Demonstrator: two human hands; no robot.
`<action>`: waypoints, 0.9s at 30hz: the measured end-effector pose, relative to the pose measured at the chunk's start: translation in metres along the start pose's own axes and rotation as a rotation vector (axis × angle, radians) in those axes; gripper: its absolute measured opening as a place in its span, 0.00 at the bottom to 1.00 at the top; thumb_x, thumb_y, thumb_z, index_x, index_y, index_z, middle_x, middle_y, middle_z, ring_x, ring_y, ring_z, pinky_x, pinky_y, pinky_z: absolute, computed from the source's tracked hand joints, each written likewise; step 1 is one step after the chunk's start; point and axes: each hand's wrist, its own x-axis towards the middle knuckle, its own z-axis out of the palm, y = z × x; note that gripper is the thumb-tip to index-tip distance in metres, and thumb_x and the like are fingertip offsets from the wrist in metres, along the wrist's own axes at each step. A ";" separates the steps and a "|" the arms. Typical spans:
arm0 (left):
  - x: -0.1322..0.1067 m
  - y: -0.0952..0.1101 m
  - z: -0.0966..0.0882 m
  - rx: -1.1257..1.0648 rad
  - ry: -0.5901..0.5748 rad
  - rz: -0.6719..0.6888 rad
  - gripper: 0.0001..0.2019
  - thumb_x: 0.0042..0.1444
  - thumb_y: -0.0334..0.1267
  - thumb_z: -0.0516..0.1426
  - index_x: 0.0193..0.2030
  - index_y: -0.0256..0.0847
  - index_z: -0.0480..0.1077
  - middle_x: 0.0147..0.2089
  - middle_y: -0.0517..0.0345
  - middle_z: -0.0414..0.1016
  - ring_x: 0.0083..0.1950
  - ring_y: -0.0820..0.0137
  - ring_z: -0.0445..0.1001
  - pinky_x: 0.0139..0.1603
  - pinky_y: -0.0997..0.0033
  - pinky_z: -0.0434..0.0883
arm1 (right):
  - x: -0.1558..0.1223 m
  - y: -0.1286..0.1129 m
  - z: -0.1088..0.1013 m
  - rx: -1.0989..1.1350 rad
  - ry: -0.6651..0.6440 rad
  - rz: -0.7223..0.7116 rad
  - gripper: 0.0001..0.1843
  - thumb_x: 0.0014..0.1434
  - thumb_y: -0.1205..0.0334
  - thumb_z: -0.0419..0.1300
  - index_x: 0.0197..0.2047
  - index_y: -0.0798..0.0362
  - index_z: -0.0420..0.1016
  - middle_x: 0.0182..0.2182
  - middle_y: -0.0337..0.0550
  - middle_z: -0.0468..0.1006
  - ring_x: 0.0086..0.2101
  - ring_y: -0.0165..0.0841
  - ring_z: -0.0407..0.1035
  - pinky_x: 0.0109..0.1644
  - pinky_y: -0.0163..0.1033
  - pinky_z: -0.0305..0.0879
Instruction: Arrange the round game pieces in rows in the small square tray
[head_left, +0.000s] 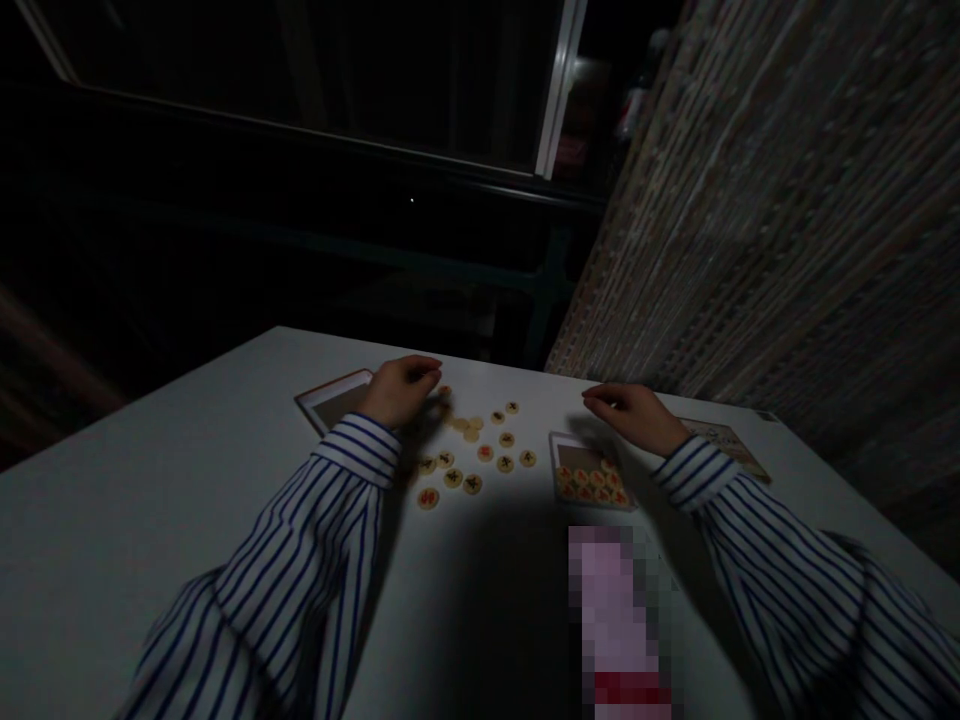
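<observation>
Head view, left hand curled inward near discs, right hand curled inward near tray, each grip's closure unclear.

Narrow lane between the scattered round pieces and the open box, both low obstacles.

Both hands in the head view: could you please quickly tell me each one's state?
Left hand: partly curled; whether it holds anything cannot be told.
Right hand: also partly curled; whether it holds anything cannot be told.
</observation>
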 end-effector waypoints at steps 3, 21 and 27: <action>0.016 -0.008 -0.001 0.014 -0.035 0.020 0.17 0.48 0.42 0.52 0.41 0.35 0.70 0.42 0.51 0.74 0.42 0.68 0.71 0.46 0.70 0.66 | 0.022 -0.009 0.008 -0.028 -0.052 -0.040 0.13 0.53 0.60 0.52 0.38 0.55 0.74 0.35 0.43 0.77 0.34 0.32 0.69 0.37 0.36 0.63; 0.046 -0.054 0.017 0.281 -0.210 0.034 0.19 0.51 0.32 0.45 0.47 0.34 0.67 0.50 0.46 0.70 0.52 0.65 0.66 0.52 0.70 0.61 | 0.108 -0.059 0.100 -0.089 -0.305 -0.187 0.15 0.54 0.59 0.50 0.39 0.54 0.73 0.34 0.44 0.76 0.34 0.32 0.69 0.36 0.31 0.57; 0.044 -0.062 0.027 0.244 -0.203 0.025 0.19 0.51 0.30 0.44 0.49 0.34 0.65 0.50 0.46 0.69 0.51 0.67 0.67 0.52 0.70 0.61 | 0.130 -0.076 0.132 -0.094 -0.333 -0.183 0.14 0.53 0.59 0.50 0.39 0.54 0.73 0.33 0.44 0.76 0.34 0.31 0.67 0.35 0.31 0.55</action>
